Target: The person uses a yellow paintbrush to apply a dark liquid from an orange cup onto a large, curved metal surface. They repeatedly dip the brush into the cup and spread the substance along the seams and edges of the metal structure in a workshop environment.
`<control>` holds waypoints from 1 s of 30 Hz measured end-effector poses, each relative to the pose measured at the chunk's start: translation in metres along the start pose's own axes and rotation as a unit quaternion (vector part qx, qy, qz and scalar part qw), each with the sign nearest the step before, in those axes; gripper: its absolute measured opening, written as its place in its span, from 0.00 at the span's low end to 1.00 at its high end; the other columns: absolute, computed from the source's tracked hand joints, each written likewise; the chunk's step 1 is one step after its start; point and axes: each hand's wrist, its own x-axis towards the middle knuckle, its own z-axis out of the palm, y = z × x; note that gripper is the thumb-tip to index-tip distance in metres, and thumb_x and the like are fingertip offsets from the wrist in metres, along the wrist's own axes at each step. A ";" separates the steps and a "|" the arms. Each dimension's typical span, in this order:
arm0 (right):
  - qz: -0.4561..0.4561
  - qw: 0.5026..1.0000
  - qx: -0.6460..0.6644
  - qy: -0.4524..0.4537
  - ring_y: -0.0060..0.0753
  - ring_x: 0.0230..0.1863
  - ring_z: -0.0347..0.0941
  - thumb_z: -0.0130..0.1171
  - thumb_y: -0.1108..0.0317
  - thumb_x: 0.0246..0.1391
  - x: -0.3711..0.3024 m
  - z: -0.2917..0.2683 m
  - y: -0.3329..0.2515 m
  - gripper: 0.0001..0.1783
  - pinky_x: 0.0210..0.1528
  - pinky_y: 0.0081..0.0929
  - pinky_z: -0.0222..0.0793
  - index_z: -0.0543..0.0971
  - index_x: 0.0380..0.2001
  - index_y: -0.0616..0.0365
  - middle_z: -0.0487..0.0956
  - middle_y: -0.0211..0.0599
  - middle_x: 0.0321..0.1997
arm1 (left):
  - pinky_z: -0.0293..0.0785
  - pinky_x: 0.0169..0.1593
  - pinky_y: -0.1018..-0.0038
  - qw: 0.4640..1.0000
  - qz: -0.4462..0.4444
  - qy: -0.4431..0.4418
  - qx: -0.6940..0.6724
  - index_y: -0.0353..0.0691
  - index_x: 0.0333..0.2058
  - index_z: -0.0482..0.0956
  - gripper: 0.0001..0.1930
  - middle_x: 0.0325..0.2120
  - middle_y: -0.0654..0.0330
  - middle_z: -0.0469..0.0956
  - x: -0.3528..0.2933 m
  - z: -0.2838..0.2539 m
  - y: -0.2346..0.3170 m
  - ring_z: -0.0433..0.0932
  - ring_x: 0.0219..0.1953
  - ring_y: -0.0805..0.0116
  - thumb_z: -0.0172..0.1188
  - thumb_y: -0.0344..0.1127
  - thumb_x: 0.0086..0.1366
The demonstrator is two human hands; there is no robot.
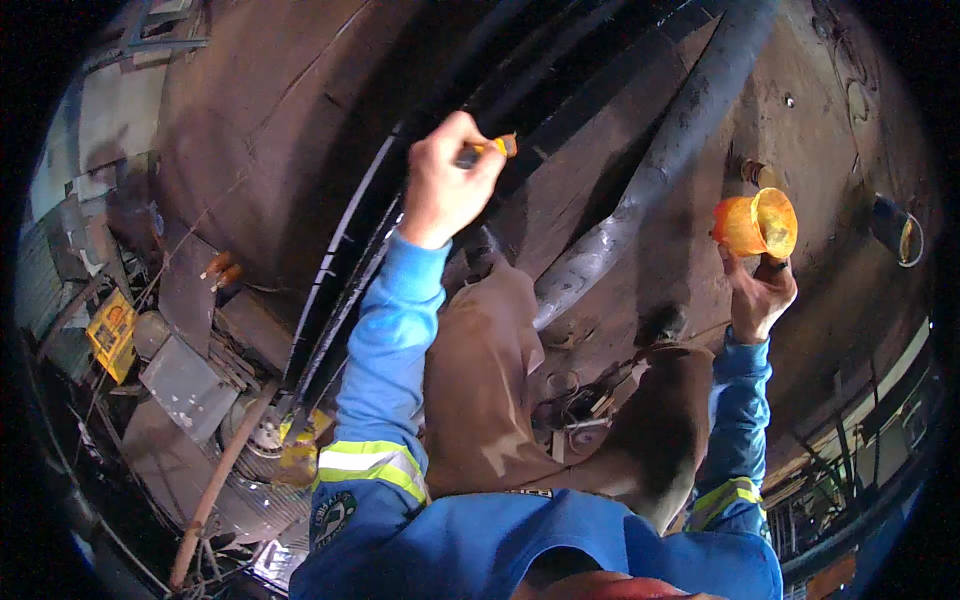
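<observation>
My left hand (450, 182) is closed around a small paintbrush (500, 148), whose dark and yellow-orange end sticks out past the fingers to the right. It is held over long black steel beams (390, 165) that run diagonally; I cannot tell whether the brush touches them. Over on the right, my right hand (760, 297) grips an orange-yellow plastic cup (742, 226) from below. The cup is tilted, and its open mouth shows a yellow-stained inside.
A thick grey pipe (650, 180) runs diagonally between my hands. Scrap metal, a yellow sign (112, 335) and a grey plate (187, 385) crowd the left. A small can (757, 172) stands beyond the cup, and a dark bucket (893, 226) sits at the far right.
</observation>
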 end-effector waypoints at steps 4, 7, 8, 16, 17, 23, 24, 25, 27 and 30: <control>-0.040 0.999 -0.008 -0.032 0.29 0.48 0.75 0.74 0.76 0.38 0.018 -0.007 0.051 0.26 0.52 0.24 0.70 0.78 0.44 0.67 0.78 0.35 0.48 | 0.69 0.23 0.81 0.986 -0.093 0.063 -0.124 0.38 0.28 0.70 0.07 0.19 0.61 0.75 -0.019 -0.002 0.021 0.74 0.20 0.78 0.56 0.29 0.65; -0.044 0.996 -0.053 -0.050 0.30 0.49 0.76 0.74 0.74 0.38 0.016 -0.006 0.100 0.25 0.51 0.23 0.70 0.79 0.43 0.67 0.79 0.37 0.47 | 0.68 0.25 0.81 0.991 -0.101 0.088 -0.011 0.37 0.28 0.70 0.07 0.19 0.62 0.75 -0.050 0.013 0.002 0.72 0.20 0.80 0.55 0.28 0.66; -0.065 0.996 -0.030 -0.047 0.33 0.48 0.76 0.75 0.72 0.35 0.015 -0.001 0.114 0.26 0.51 0.26 0.71 0.79 0.41 0.66 0.79 0.39 0.45 | 0.68 0.25 0.81 0.986 -0.134 0.097 0.002 0.37 0.29 0.70 0.06 0.19 0.62 0.75 -0.059 0.014 0.004 0.72 0.20 0.79 0.55 0.28 0.66; -0.173 0.941 0.102 -0.272 0.43 0.45 0.76 0.76 0.69 0.26 0.018 0.032 0.197 0.34 0.50 0.31 0.70 0.80 0.44 0.65 0.78 0.44 0.43 | 0.71 0.29 0.80 0.941 -0.031 0.234 0.242 0.34 0.31 0.71 0.05 0.23 0.59 0.76 -0.102 0.078 0.013 0.74 0.24 0.76 0.55 0.27 0.66; -0.175 0.938 0.084 -0.287 0.46 0.45 0.75 0.75 0.69 0.25 0.012 0.035 0.209 0.35 0.49 0.33 0.71 0.79 0.45 0.65 0.77 0.45 0.44 | 0.72 0.29 0.79 0.932 0.002 0.216 0.292 0.34 0.31 0.71 0.05 0.24 0.59 0.76 -0.106 0.086 0.007 0.75 0.25 0.75 0.56 0.27 0.66; -0.208 0.920 0.149 -0.295 0.47 0.41 0.72 0.75 0.67 0.23 -0.009 0.041 0.269 0.39 0.45 0.35 0.69 0.78 0.47 0.63 0.77 0.44 0.43 | 0.74 0.32 0.77 0.927 0.014 0.246 0.282 0.33 0.32 0.71 0.05 0.25 0.58 0.76 -0.116 0.127 0.041 0.76 0.26 0.72 0.56 0.28 0.66; -0.207 0.922 0.160 -0.285 0.47 0.41 0.72 0.75 0.68 0.23 -0.016 0.042 0.274 0.39 0.45 0.36 0.69 0.78 0.47 0.63 0.77 0.44 0.43 | 0.73 0.32 0.77 0.924 0.017 0.231 0.304 0.33 0.32 0.71 0.05 0.25 0.58 0.76 -0.118 0.132 0.045 0.76 0.26 0.72 0.56 0.27 0.66; -0.202 0.924 0.165 -0.279 0.47 0.41 0.72 0.75 0.68 0.23 -0.024 0.041 0.277 0.39 0.45 0.36 0.69 0.78 0.47 0.63 0.77 0.44 0.43 | 0.73 0.32 0.77 0.923 0.015 0.213 0.321 0.33 0.32 0.71 0.05 0.25 0.58 0.76 -0.119 0.137 0.043 0.76 0.26 0.73 0.56 0.27 0.66; -0.200 0.928 0.176 -0.260 0.46 0.41 0.72 0.75 0.71 0.21 -0.034 0.037 0.283 0.39 0.44 0.36 0.68 0.78 0.47 0.64 0.77 0.44 0.43 | 0.71 0.34 0.79 0.903 0.028 0.181 0.389 0.33 0.34 0.73 0.05 0.28 0.61 0.76 -0.115 0.145 0.042 0.75 0.29 0.76 0.58 0.28 0.66; -0.190 0.934 0.185 -0.239 0.45 0.41 0.72 0.75 0.71 0.19 -0.044 0.027 0.290 0.40 0.43 0.36 0.67 0.77 0.47 0.65 0.76 0.44 0.43 | 0.68 0.34 0.79 0.870 0.036 0.160 0.465 0.34 0.33 0.75 0.05 0.24 0.63 0.76 -0.111 0.149 0.037 0.70 0.27 0.79 0.61 0.28 0.62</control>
